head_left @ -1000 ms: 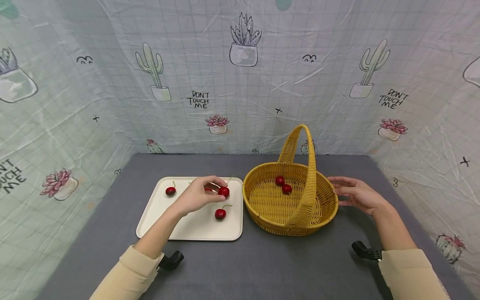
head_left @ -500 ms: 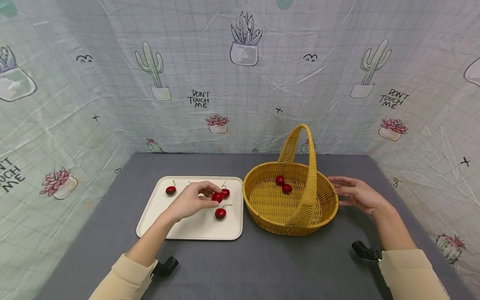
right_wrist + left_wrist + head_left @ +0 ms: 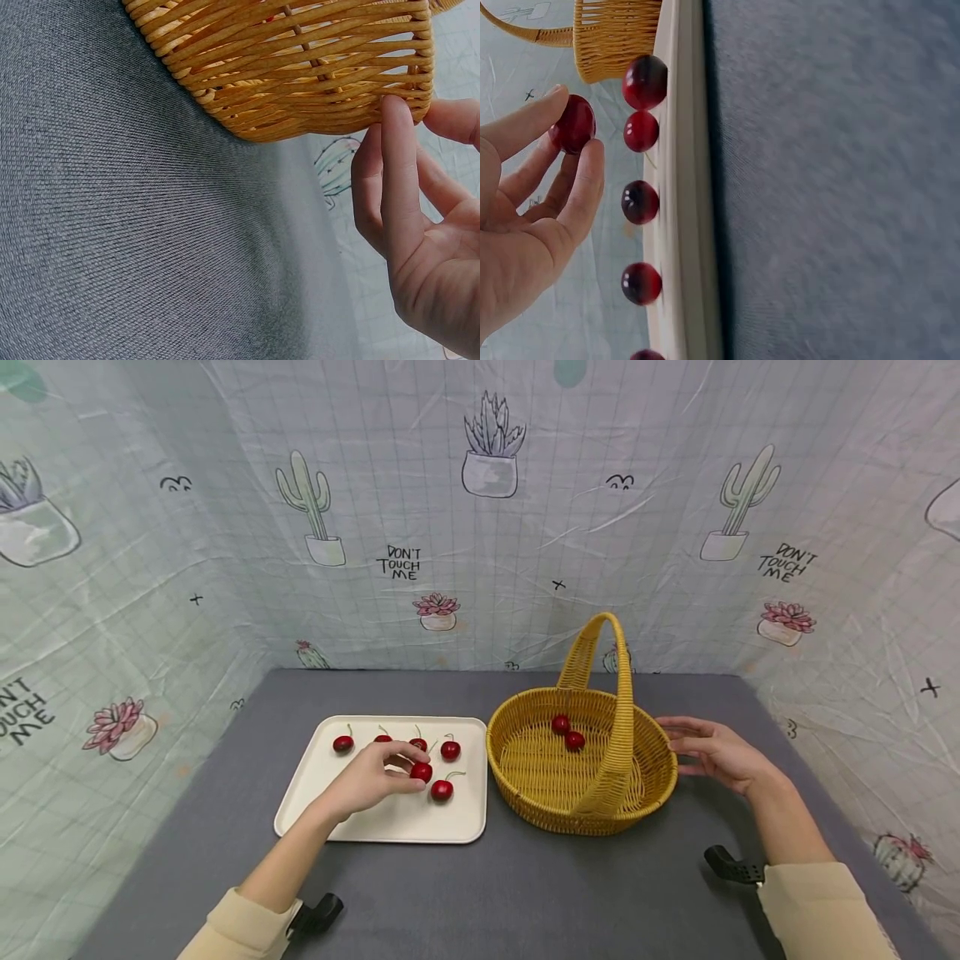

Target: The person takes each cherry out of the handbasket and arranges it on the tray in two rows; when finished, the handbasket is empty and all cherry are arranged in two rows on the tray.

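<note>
Between thumb and fingertips, my left hand (image 3: 375, 775) pinches a dark red cherry (image 3: 576, 125), raised above the cream tray (image 3: 360, 827). In the head view, a stemmed cherry (image 3: 442, 790) lies just right of the held one, and another cherry (image 3: 450, 749) sits behind it. Several more lie along the tray's back, including one at the left (image 3: 342, 744). My right hand (image 3: 722, 753) rests its fingertips against the right side of the yellow wicker basket (image 3: 510, 785); its fingers do not wrap round the rim. Inside the basket are two cherries (image 3: 574, 741).
An arched handle (image 3: 621, 718) rises over the basket, which stands close beside the tray's right edge. Grey cloth (image 3: 525, 893) covers the table. Behind and at both sides hangs a printed curtain (image 3: 555, 510).
My left hand has drawn back toward the left and nearer to me, carrying the pinched cherry away from the cherries at the tray's back. My right hand and the basket stay put.
</note>
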`<state>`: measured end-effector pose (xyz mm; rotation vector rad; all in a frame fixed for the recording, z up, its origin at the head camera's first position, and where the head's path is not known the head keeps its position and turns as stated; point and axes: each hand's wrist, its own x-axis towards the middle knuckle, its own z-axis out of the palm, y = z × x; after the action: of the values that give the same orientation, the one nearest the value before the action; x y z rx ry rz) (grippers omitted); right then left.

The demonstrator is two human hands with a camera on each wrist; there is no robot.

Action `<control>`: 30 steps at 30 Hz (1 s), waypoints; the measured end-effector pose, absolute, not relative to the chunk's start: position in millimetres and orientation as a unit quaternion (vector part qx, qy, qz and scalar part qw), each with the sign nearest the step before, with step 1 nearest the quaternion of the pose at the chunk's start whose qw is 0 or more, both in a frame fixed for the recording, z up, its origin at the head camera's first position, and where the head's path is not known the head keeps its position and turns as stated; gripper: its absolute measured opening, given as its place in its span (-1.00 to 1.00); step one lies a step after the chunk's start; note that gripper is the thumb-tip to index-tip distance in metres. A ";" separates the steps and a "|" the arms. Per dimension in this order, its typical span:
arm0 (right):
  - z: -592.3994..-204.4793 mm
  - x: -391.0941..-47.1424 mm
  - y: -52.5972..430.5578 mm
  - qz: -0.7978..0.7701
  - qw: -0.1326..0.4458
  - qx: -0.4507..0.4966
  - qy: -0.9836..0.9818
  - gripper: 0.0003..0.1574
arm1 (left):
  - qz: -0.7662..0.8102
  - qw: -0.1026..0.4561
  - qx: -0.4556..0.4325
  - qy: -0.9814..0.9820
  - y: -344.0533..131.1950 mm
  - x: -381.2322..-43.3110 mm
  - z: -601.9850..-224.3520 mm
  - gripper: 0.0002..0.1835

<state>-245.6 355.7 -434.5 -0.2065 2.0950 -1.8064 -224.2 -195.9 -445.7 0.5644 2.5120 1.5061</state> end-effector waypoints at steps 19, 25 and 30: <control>-434.4 -245.0 355.1 -0.638 0.184 -0.070 0.744 -0.19 | 0.438 0.088 0.185 0.876 -209.9 -224.8 -460.3 -0.70; -433.5 -244.2 354.3 -0.641 0.184 -0.071 0.742 -0.19 | 0.413 0.083 0.184 0.888 -210.2 -226.9 -462.3 -0.70; -432.7 -244.5 353.9 -0.640 0.184 -0.072 0.743 -0.20 | 0.403 0.078 0.190 0.892 -211.4 -227.4 -463.4 -0.69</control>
<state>-244.5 353.9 -432.7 -0.2028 2.0936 -1.8035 -227.4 -211.4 -463.4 0.5691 2.6715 1.2068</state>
